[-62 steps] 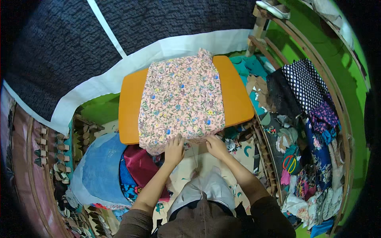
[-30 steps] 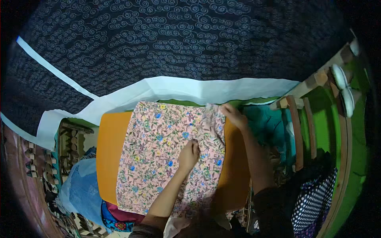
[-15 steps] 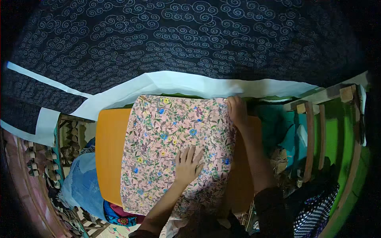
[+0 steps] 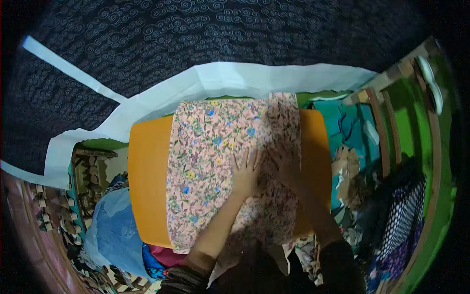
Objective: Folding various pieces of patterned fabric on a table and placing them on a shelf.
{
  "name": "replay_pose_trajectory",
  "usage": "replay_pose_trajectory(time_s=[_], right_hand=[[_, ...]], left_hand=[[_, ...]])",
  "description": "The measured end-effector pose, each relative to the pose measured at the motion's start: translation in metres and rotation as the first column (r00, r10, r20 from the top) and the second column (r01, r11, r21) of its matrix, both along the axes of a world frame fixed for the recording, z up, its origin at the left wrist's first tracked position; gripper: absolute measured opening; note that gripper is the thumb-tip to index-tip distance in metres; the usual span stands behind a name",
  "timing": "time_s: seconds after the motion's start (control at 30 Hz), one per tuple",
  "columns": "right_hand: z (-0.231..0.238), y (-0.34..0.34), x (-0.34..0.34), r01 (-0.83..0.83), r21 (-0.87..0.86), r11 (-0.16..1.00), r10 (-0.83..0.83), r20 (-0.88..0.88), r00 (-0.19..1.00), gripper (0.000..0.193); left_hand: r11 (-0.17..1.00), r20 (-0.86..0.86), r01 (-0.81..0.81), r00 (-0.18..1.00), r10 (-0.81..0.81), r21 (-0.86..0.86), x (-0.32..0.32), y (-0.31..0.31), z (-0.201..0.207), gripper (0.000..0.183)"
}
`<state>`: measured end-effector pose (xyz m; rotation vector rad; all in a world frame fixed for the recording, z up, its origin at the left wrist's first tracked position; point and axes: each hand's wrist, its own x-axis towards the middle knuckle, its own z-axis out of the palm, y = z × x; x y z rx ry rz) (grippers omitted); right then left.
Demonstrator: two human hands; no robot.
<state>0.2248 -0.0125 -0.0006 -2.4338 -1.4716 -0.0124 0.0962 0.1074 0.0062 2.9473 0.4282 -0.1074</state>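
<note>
A pink floral cloth (image 4: 200, 147) lies flat across an orange board (image 4: 152, 181), with bare orange showing on both sides. My left hand (image 4: 246, 171) rests on the middle of the cloth, palm down, fingers spread. Just right of it, my right hand (image 4: 283, 164) is also laid on the cloth in shadow, its fingers apart though dim. Neither hand grips anything. The cloth's far right corner (image 4: 284, 103) reaches slightly past the board's far edge. Shadow covers the cloth's near right part.
Beyond the board hangs dark swirl-patterned fabric (image 4: 235, 34) with a white border (image 4: 230, 78). Blue denim (image 4: 112, 225) is heaped at the left. Teal fabric (image 4: 342, 127), wooden slats (image 4: 379, 127) and a dotted cloth (image 4: 404, 215) are on the right.
My right hand has left the cloth's far right corner and come nearer, flat beside my left hand. The cloth covers more of the board's right side. The view has shifted.
</note>
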Motion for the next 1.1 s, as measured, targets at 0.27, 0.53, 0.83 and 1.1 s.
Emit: replay_pose_trajectory(time_s=[0.27, 0.53, 0.83, 1.1], right_hand=[[-0.018, -0.115, -0.153, 0.333, -0.228, 0.915, -0.352, -0.05, 0.935, 0.051], [-0.029, -0.165, -0.228, 0.622, 0.172, 0.764, -0.484, -0.485, 0.728, 0.053], [-0.059, -0.182, -0.273, 0.81, 0.316, 0.494, -0.538, -0.621, 0.571, 0.073], [-0.083, -0.193, -0.253, 0.906, 0.115, 0.408, -0.198, -0.957, 0.21, 0.067]], left_hand=[[1.0, 0.084, 0.006, 0.996, -0.005, -0.012, -0.184, 0.018, -0.012, 0.058], [0.951, 0.218, -0.3, 0.926, 0.308, -0.073, -0.33, -0.014, -0.001, 0.061], [0.682, 0.483, -0.557, 0.483, 0.73, -0.474, -0.364, -0.074, -0.029, 0.076], [0.487, 0.044, -0.692, 0.552, 0.833, -0.533, -0.399, -0.052, -0.053, 0.061]])
